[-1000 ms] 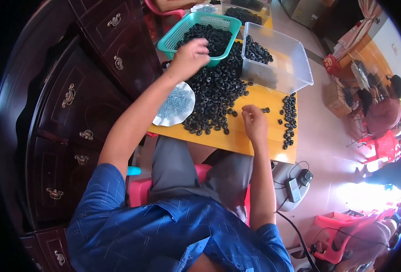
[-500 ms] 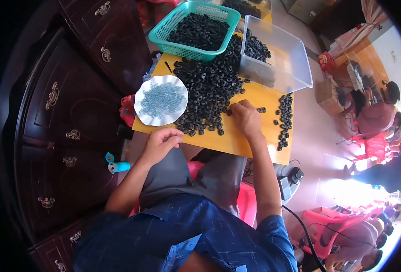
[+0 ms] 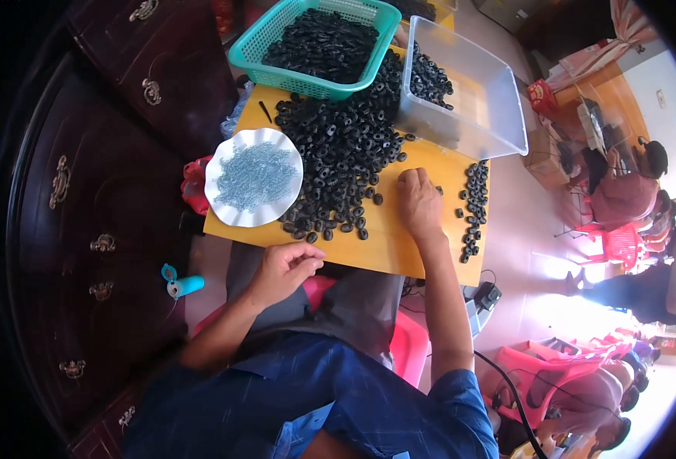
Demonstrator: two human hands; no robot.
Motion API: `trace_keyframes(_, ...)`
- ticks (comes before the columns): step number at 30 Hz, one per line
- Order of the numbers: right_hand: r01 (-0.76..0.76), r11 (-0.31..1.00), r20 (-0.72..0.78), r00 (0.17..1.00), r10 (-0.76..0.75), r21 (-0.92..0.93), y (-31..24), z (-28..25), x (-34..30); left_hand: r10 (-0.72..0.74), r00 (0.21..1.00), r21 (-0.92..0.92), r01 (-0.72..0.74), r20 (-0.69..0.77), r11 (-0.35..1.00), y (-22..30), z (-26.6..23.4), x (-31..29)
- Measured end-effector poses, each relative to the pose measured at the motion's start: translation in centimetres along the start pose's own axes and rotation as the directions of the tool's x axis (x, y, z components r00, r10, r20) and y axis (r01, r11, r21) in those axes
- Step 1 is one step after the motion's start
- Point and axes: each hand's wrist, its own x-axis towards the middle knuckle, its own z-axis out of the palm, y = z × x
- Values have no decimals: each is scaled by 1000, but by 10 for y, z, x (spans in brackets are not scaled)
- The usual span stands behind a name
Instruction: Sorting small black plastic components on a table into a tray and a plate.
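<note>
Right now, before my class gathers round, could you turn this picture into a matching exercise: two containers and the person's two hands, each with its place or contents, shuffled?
Column one
1. White plate
2. Green basket
3. Right hand
4. Left hand

Column two
A. Seen against the trousers, beside the table's near edge
B. Over the yellow tabletop, between a large black pile and a smaller black group
C. Covered with small pale pieces
D. Heaped with black pieces

Pairs: 1-C, 2-D, 3-B, 4-A
</note>
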Motion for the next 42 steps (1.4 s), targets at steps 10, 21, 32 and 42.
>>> trace_keyframes(10, -315, 942, -65, 949, 309, -118, 63, -31, 40, 40, 998, 191, -47, 39, 980, 7, 7, 8)
trace_keyframes(21, -162, 954, -248, 942, 225, 251, 32, -115, 85, -90, 983, 115, 72, 158, 991, 19, 0, 33)
trace_keyframes(32, -140, 966, 255, 963, 83, 216, 195, -66, 272, 125, 886, 207, -238, 447, 949, 91, -5, 102)
trace_keyframes(42, -154, 977, 384, 919, 87, 147, 209, 7, 279, 738, 566, 668, -712, 367, 214, 134, 65, 280)
